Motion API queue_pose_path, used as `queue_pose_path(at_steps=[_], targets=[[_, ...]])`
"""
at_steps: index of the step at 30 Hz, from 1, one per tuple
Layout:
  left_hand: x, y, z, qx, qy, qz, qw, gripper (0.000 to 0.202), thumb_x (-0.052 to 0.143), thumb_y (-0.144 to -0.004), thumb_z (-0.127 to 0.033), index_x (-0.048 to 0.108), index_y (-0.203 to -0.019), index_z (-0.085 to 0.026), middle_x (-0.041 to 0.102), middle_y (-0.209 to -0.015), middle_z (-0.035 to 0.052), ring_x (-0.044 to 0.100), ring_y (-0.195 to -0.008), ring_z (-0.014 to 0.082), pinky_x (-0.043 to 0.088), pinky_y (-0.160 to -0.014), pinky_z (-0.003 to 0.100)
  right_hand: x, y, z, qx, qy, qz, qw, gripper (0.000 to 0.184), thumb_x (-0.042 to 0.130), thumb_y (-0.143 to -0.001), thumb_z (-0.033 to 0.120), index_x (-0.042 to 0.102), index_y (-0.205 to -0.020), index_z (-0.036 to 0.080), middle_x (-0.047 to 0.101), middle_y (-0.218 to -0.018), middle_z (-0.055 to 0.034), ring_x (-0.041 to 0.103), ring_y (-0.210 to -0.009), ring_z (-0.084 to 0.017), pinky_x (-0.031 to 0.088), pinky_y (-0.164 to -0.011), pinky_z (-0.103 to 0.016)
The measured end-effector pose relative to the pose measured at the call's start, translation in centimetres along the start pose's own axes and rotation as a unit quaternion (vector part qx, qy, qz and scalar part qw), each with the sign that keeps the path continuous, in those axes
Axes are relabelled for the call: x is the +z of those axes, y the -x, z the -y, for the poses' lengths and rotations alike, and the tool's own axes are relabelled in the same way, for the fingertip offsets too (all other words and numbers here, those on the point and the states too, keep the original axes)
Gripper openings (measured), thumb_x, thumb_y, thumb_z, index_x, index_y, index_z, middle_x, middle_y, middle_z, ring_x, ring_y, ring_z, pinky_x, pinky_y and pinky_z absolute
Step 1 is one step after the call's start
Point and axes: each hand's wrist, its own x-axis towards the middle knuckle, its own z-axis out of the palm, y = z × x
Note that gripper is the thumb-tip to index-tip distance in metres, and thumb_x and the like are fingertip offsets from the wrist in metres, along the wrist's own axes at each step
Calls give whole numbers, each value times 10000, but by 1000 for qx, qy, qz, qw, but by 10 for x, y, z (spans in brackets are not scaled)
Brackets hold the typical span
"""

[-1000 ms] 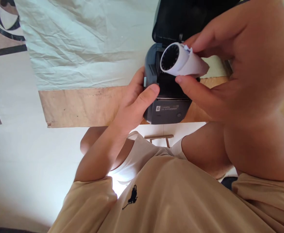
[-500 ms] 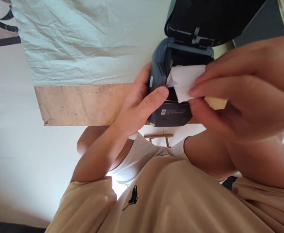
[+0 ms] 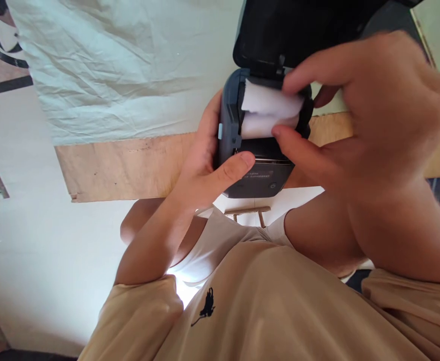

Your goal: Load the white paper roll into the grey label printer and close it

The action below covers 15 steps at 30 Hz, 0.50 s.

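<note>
A small dark blue-grey portable printer (image 3: 256,187) stands near the table's front edge with its lid (image 3: 298,30) swung up and back. My left hand (image 3: 204,170) grips its left side, thumb over the front panel and fingers around the casing. A white paper roll (image 3: 267,123) lies in the printer's open bay, its loose edge lifted along the top. With thumb and index finger, my right hand (image 3: 370,115) holds the roll near its right end. That hand's other fingers are partly hidden behind the lid side.
A pale green wrinkled cloth (image 3: 129,70) covers most of the table, leaving a bare wooden strip (image 3: 129,165) along the front edge. Below are my legs and a wooden stool-like frame (image 3: 248,210). A dark flat object (image 3: 393,25) lies behind the lid.
The paper, pinched by its loose end before, now sits as a roll in the bay. My right hand has opened wider around it and moved upward. The printer has shifted slightly left.
</note>
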Motion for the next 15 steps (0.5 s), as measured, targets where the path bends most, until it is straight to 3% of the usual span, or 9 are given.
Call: queue_pose_path(at_steps=[2,6,11,15], targets=[[0,0,0,0,4,-1,1000,551,536,-721,-448,391,-1226,-282,534,-1078,24,583,-1042,213,520,-830,340,3,0,2,16,37,37,999,315,422,-767,432,490,-1030,273,509,-945,76,456,-846,8,346,-740,-167],[-3,0,5,-5,2,2,1000,632,531,-701,-522,352,-1261,-288,535,-1064,15,562,-1080,227,511,-848,366,3,-4,4,48,-26,81,995,242,421,-772,337,512,-994,299,505,-940,118,457,-836,45,358,-720,-133],[-5,1,5,-12,-5,-4,1000,630,539,-709,-481,338,-1275,-291,505,-1195,13,555,-1092,220,483,-909,370,-3,-5,3,-2,-12,23,1000,260,440,-752,264,530,-994,299,507,-824,86,434,-779,65,292,-639,-125],[-3,2,-7,-9,23,-13,1000,626,470,-733,-538,344,-1263,-232,435,-1315,27,411,-1264,208,334,-1093,377,-4,1,7,-32,-12,44,998,231,442,-752,283,536,-963,285,509,-834,86,402,-760,58,274,-651,-141]])
